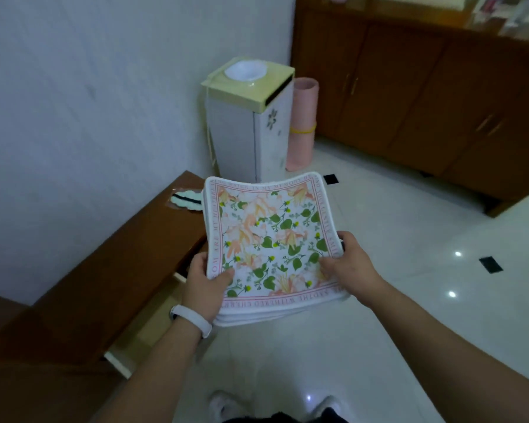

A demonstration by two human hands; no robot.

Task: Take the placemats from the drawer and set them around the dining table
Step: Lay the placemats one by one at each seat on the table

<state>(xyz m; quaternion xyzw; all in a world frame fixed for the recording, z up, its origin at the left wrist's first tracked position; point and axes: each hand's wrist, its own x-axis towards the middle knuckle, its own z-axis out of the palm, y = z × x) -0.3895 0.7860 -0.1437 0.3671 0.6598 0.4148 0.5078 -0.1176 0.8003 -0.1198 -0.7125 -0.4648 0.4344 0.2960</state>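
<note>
I hold a stack of square placemats in front of me, white with a pink lettered border and a print of green leaves and peach flowers. My left hand grips the stack's near left edge, thumb on top. My right hand grips its right edge, thumb on top as well. The stack sags slightly at its near edge, above the floor. Below my left wrist the light wooden drawer of a low brown cabinet stands pulled out. No dining table is in view.
A white and cream water dispenser stand stands against the wall ahead, with a pink rolled mat beside it. A long brown sideboard runs along the right. A small packaged item lies on the low cabinet. The floor is glossy white tile.
</note>
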